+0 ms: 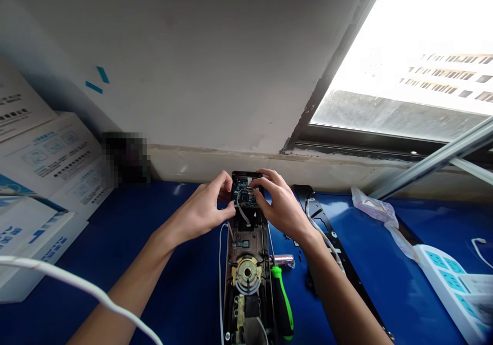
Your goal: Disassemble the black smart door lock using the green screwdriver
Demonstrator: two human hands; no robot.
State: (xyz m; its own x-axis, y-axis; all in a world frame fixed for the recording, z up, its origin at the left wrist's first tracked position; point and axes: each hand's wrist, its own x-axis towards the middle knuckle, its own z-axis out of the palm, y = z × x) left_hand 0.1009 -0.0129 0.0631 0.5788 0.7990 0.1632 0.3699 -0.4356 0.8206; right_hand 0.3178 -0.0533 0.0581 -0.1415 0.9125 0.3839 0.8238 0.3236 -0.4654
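Observation:
An opened electronic door lock body [241, 255] lies lengthwise in front of me, its inner side up. At its far end is a blue circuit board [243, 193] in a black frame, with a short white cable [242, 212] running down from it. My left hand [208, 201] curls its thumb and fingers around the board end's left edge. My right hand [279, 201] reaches over the right edge, thumb and index finger close together on the board; whatever is between them is too small to make out. A green-and-black screwdriver [283, 301] lies along the lock's right side.
A black metal plate [327, 227] with a sleeved cable lies beyond my right forearm. Farther right are a plastic bag [373, 206] and a white power strip [442, 278]. White boxes [50, 155] stack at left. A white cable [77, 281] crosses the lower left. Behind stands the wall.

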